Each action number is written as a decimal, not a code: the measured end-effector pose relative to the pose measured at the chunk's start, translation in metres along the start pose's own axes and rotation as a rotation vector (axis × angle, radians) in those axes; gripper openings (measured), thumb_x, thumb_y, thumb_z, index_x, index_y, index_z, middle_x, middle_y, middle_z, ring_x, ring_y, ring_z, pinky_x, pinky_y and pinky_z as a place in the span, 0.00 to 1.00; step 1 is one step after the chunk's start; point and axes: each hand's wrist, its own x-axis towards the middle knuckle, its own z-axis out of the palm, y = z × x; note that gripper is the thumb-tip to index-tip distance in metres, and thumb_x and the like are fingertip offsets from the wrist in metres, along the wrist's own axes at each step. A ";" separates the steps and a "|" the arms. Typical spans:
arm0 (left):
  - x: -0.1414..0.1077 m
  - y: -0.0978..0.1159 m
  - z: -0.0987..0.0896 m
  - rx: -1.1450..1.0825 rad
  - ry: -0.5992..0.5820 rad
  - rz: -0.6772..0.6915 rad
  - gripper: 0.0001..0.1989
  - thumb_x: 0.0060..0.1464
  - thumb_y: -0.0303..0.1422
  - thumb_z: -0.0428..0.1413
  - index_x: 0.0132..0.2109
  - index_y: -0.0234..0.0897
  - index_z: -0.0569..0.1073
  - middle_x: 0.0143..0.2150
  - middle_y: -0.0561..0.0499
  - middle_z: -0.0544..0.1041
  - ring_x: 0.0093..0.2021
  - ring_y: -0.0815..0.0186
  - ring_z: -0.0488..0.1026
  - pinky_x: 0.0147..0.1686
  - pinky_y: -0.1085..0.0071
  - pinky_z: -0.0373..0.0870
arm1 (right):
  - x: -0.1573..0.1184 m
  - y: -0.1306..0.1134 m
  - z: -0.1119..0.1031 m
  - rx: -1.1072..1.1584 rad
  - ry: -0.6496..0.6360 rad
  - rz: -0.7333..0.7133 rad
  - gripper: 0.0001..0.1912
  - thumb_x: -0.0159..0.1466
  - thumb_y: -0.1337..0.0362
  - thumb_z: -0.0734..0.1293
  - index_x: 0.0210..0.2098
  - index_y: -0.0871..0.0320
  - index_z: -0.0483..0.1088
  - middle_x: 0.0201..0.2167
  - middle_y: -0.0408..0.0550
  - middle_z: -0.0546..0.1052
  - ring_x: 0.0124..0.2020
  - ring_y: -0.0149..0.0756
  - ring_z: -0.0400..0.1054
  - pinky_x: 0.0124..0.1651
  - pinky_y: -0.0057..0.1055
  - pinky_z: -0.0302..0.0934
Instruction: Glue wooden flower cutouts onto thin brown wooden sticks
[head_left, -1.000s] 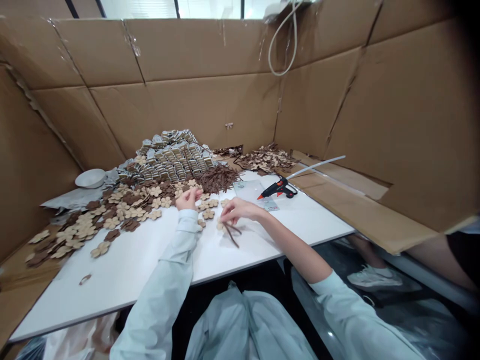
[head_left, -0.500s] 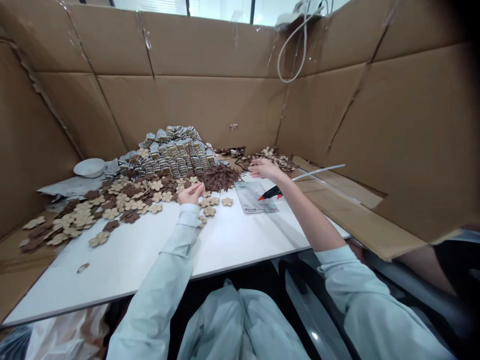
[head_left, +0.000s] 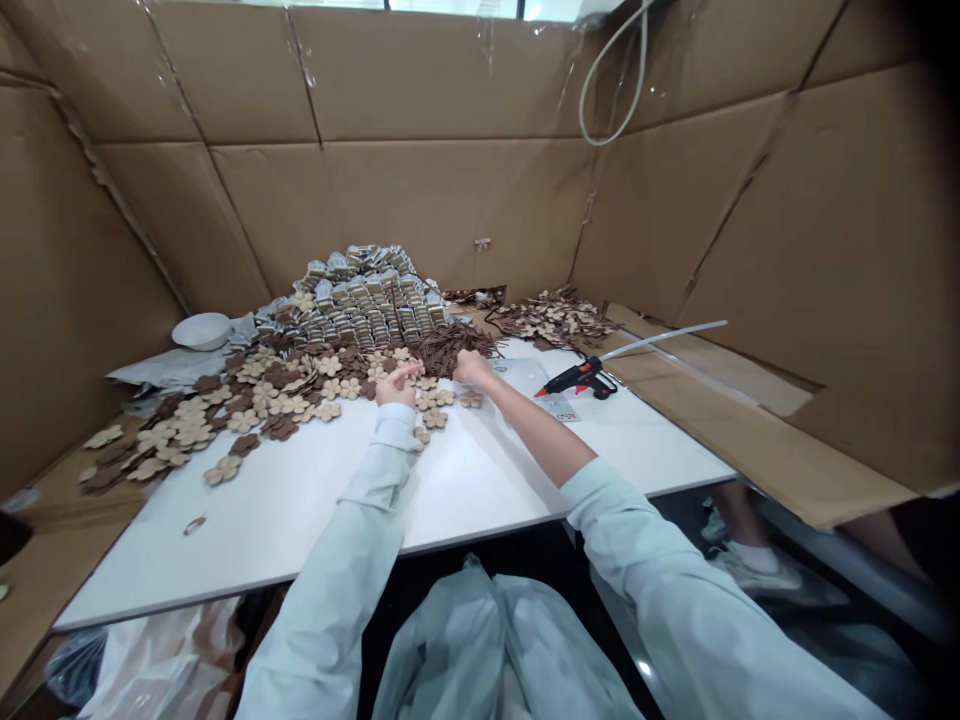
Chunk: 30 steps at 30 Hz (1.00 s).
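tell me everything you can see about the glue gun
The hot glue gun has a black body with an orange-red trigger and nozzle tip. It looks like moulded plastic. It lies on its side, nozzle pointing left, and a long white glue stick runs from its rear up to the right. It sits near the far edge of the white table, apparently on a clear plastic sleeve. No hand touches it; the right hand is the nearest, some way to its left.

Matt, rough wooden flower cutouts (head_left: 433,418)
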 end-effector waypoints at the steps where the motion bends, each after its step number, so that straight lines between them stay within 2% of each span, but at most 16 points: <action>1: -0.001 0.001 -0.001 0.063 0.001 0.034 0.20 0.29 0.14 0.50 0.30 0.35 0.75 0.36 0.48 0.75 0.44 0.60 0.70 0.47 0.64 0.64 | -0.002 -0.001 -0.003 0.007 0.022 -0.019 0.15 0.47 0.65 0.66 0.35 0.61 0.72 0.38 0.59 0.73 0.40 0.44 0.66 0.40 0.32 0.57; 4: -0.007 0.009 0.000 0.207 -0.069 0.185 0.23 0.28 0.14 0.51 0.33 0.39 0.75 0.41 0.50 0.73 0.47 0.58 0.67 0.50 0.62 0.61 | -0.017 0.003 -0.018 0.147 0.068 -0.179 0.09 0.49 0.65 0.63 0.28 0.61 0.72 0.29 0.53 0.74 0.34 0.38 0.67 0.37 0.29 0.57; 7: -0.017 0.017 0.003 0.228 -0.209 0.344 0.23 0.31 0.17 0.54 0.38 0.41 0.74 0.44 0.49 0.72 0.48 0.59 0.66 0.51 0.64 0.59 | -0.040 0.010 -0.032 0.407 0.012 -0.371 0.10 0.49 0.63 0.63 0.26 0.63 0.72 0.22 0.48 0.73 0.27 0.32 0.65 0.32 0.26 0.56; 10: -0.024 0.020 0.007 0.186 -0.243 0.334 0.18 0.34 0.23 0.59 0.37 0.41 0.75 0.41 0.48 0.73 0.45 0.60 0.68 0.48 0.65 0.62 | -0.064 0.012 -0.041 0.663 -0.066 -0.491 0.12 0.49 0.60 0.64 0.26 0.63 0.71 0.22 0.45 0.72 0.25 0.28 0.61 0.30 0.25 0.55; 15: -0.024 0.019 0.009 0.147 -0.135 0.114 0.06 0.37 0.30 0.59 0.28 0.36 0.76 0.26 0.49 0.75 0.31 0.62 0.72 0.39 0.65 0.68 | -0.085 0.006 -0.045 0.922 -0.120 -0.502 0.13 0.47 0.59 0.65 0.25 0.64 0.69 0.22 0.44 0.70 0.25 0.27 0.60 0.31 0.25 0.54; 18: -0.019 0.022 0.007 -0.066 -0.110 -0.072 0.06 0.39 0.31 0.58 0.26 0.33 0.75 0.24 0.50 0.74 0.27 0.65 0.72 0.35 0.66 0.70 | -0.085 0.006 -0.041 0.966 -0.075 -0.481 0.12 0.47 0.59 0.65 0.25 0.64 0.69 0.21 0.44 0.69 0.24 0.26 0.59 0.30 0.25 0.53; 23: -0.016 0.032 0.004 -0.358 -0.178 -0.342 0.04 0.38 0.27 0.58 0.23 0.29 0.71 0.23 0.48 0.74 0.31 0.65 0.73 0.38 0.65 0.71 | -0.078 0.014 -0.025 0.939 -0.111 -0.431 0.13 0.46 0.59 0.66 0.25 0.65 0.69 0.21 0.43 0.69 0.22 0.25 0.57 0.26 0.24 0.51; 27: -0.015 0.039 0.001 -0.423 -0.154 -0.510 0.03 0.38 0.21 0.56 0.22 0.30 0.70 0.22 0.49 0.73 0.30 0.67 0.73 0.37 0.68 0.72 | -0.078 0.020 -0.016 0.892 -0.160 -0.373 0.14 0.44 0.60 0.66 0.24 0.66 0.70 0.17 0.42 0.67 0.19 0.24 0.54 0.23 0.23 0.48; 30: -0.015 0.040 0.001 -0.433 -0.139 -0.549 0.04 0.36 0.22 0.59 0.22 0.30 0.70 0.22 0.49 0.73 0.29 0.68 0.73 0.37 0.71 0.72 | -0.080 0.023 -0.014 0.859 -0.191 -0.395 0.14 0.44 0.60 0.66 0.24 0.67 0.71 0.17 0.43 0.68 0.19 0.24 0.54 0.23 0.24 0.48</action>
